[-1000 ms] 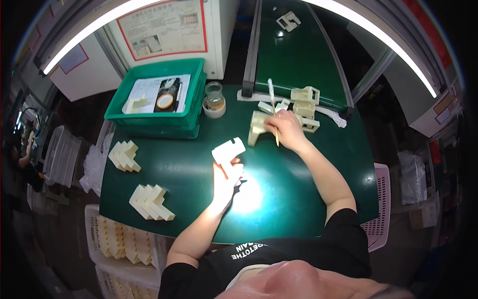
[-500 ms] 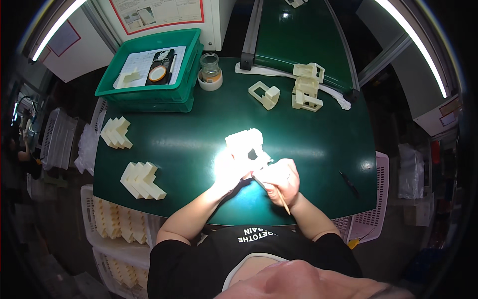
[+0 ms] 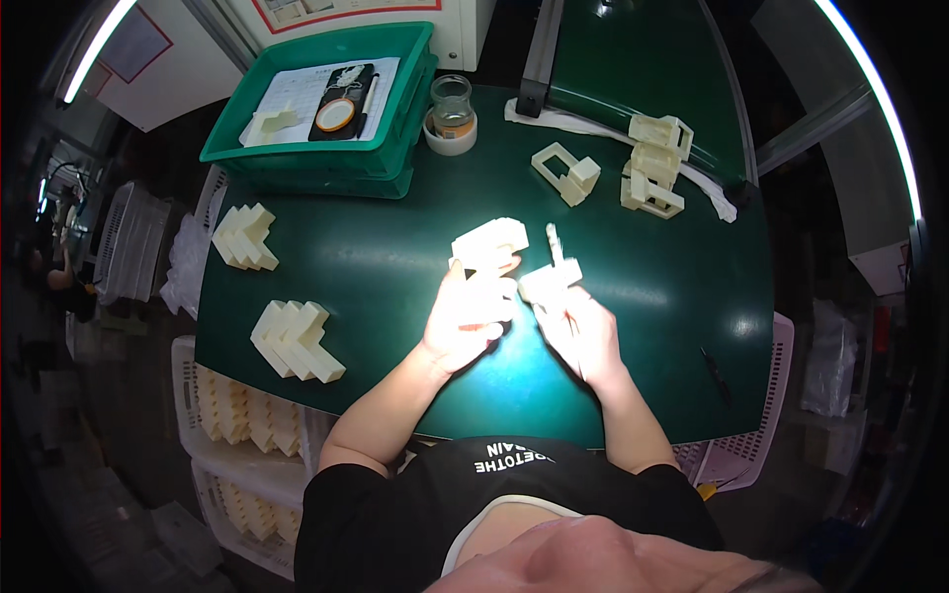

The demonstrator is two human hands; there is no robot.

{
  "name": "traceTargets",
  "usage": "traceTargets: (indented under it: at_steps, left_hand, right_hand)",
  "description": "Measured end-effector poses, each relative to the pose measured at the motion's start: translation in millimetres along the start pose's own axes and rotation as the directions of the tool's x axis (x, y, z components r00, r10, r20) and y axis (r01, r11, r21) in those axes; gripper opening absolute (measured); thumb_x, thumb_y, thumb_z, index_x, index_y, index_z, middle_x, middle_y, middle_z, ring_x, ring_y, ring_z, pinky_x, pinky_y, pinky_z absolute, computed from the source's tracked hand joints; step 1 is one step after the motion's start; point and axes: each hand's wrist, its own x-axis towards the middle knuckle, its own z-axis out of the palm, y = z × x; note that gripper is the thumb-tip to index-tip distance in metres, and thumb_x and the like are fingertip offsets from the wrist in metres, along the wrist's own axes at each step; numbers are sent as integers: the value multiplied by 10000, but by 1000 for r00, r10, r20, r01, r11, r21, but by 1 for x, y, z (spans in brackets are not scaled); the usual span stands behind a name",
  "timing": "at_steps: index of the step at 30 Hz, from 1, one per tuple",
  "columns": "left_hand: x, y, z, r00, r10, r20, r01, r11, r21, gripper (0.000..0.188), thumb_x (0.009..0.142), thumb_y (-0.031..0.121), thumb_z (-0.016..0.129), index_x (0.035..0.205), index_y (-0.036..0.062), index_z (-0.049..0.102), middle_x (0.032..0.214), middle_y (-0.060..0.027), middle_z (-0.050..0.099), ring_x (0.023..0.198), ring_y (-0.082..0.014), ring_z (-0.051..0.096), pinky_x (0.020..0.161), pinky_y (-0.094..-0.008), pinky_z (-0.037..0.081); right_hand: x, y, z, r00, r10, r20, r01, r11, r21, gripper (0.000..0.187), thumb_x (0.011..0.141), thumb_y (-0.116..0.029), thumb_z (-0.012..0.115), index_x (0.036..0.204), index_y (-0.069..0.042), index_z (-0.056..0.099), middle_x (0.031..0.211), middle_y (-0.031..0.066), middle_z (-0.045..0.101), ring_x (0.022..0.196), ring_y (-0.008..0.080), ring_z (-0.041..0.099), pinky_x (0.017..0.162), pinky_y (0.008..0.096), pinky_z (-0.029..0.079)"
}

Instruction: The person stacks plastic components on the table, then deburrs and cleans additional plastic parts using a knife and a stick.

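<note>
In the bright glare at the middle of the table, my left hand (image 3: 457, 321) grips a cream plastic part (image 3: 491, 240), its block-like end sticking up past the fingers. Beside it, my right hand (image 3: 583, 331) is closed on a pale cream piece (image 3: 550, 281). A thin light prong or stick (image 3: 555, 243) rises from that piece; glare and blur hide whether the two are joined. The held things are close but look apart. Beyond my right hand lies a cream frame-shaped part (image 3: 566, 175), with several similar parts (image 3: 655, 165) stacked to its right.
On the left sit two groups of nested cream angle pieces (image 3: 244, 237) (image 3: 297, 341). A green tray (image 3: 311, 163) holds papers and a phone-like black object, near a glass jar (image 3: 452, 99). A dark pen-like tool (image 3: 716, 374) lies at right. White crates (image 3: 185, 385) stand below left.
My hands have separated, and the cream part in my left hand is turned. The wooden-handled stick in my right hand no longer shows as before. The view has shifted slightly.
</note>
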Motion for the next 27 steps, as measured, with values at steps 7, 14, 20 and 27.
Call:
traceTargets:
  at_steps: [7, 14, 20, 27]
  left_hand:
    - [6, -6, 16, 992, -92, -86, 79, 986, -144, 800, 994, 630, 287, 1482, -3, 302, 1182, -126, 563, 970, -248, 569, 694, -313, 515]
    - [5, -10, 14, 990, -140, -29, 137, 988, -76, 806, 998, 612, 308, 1498, -19, 259, 1198, -138, 562, 979, -250, 578, 716, -326, 528]
    - [8, -9, 8, 983, -183, 18, 181, 946, -269, 782, 1002, 604, 308, 1494, -3, 271, 1171, -138, 566, 991, -255, 582, 708, -343, 526]
    - [3, -15, 26, 950, -12, -311, 90, 967, 238, 572, 965, 271, 592, 1417, 1, 367, 1125, -126, 565, 873, -225, 615, 630, -308, 526]
  right_hand:
    - [13, 18, -8, 963, -161, -217, 134, 982, -132, 376, 733, -50, 792, 1059, -51, 605, 1240, 181, 609, 1149, 347, 577, 945, 407, 482]
    - [4, 22, -3, 920, -268, -286, 254, 963, -87, 217, 730, -14, 768, 910, -44, 649, 1037, 145, 648, 930, 316, 618, 809, 386, 509]
    - [-7, 42, -7, 934, -155, -322, 237, 943, 235, 249, 994, -155, 504, 874, 11, 647, 950, 138, 629, 859, 218, 589, 796, 311, 470]
    - [-12, 36, -1, 915, 11, -403, 201, 855, 479, 254, 1031, -212, 457, 1055, 19, 561, 943, 132, 637, 785, 158, 568, 712, 276, 473]
